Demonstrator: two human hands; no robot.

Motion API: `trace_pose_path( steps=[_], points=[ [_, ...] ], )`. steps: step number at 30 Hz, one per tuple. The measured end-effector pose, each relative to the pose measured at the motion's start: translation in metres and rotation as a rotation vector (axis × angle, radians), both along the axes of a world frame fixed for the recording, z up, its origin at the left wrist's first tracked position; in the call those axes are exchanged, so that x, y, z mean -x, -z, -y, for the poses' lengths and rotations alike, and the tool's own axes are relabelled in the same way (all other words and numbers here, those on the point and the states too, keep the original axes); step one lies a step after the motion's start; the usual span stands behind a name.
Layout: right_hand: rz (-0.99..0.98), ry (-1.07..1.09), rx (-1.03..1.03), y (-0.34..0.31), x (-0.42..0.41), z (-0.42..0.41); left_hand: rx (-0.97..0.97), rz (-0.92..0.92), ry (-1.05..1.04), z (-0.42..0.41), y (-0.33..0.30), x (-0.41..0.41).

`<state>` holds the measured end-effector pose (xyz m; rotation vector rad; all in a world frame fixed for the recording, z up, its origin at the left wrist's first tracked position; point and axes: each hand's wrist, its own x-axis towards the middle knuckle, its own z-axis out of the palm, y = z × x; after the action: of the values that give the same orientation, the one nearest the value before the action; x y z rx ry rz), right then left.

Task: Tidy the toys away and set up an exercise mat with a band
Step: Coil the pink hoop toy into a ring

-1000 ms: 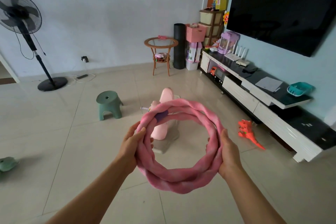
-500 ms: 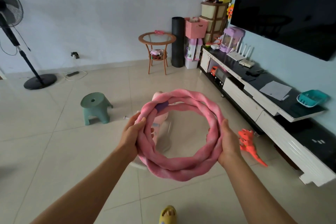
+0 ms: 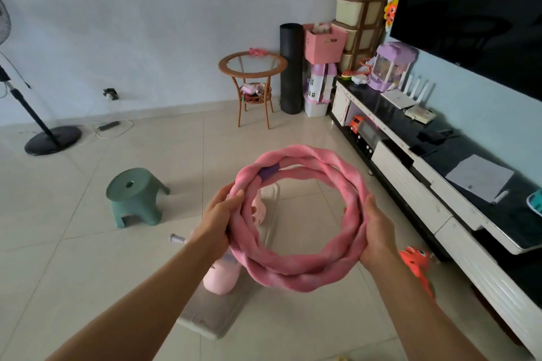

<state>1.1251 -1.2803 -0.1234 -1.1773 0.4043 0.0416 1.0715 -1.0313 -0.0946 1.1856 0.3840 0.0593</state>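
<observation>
While held mid-air at frame centre: 1 pink twisted band (image 3: 296, 269), coiled in a ring. Left hand (image 3: 218, 218) grips it at 9 o'clock, right hand (image 3: 377, 227) at 3 o'clock, fingers curled round.

The pink band (image 3: 299, 214) and left forearm hide most of a pink toy (image 3: 220, 277) on the floor. The fan (image 3: 17, 91) and teal basket (image 3: 536, 201) are cut off by the frame's edges.

- Left hand (image 3: 218, 221): bare, no ring or glove.
- Right hand (image 3: 378, 228): bare, nothing worn.
- Both forearms bare to the picture's bottom edge, no sleeves, watch or bracelet showing.
</observation>
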Motion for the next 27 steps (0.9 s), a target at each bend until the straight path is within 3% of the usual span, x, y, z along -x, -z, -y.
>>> trace_pose_path(
  steps=[10, 15, 27],
  points=[
    [-0.034, -0.137, 0.149, -0.011, -0.187, 0.064, -0.002, -0.006, -0.141, 0.078, 0.006, -0.160],
    [-0.026, -0.186, 0.110, -0.016, -0.276, 0.086, 0.020, -0.025, -0.194, 0.106, 0.003, -0.234],
    [-0.114, -0.155, 0.070, 0.007, -0.479, 0.028, 0.050, -0.070, -0.278, 0.051, 0.028, -0.435]
  ],
)
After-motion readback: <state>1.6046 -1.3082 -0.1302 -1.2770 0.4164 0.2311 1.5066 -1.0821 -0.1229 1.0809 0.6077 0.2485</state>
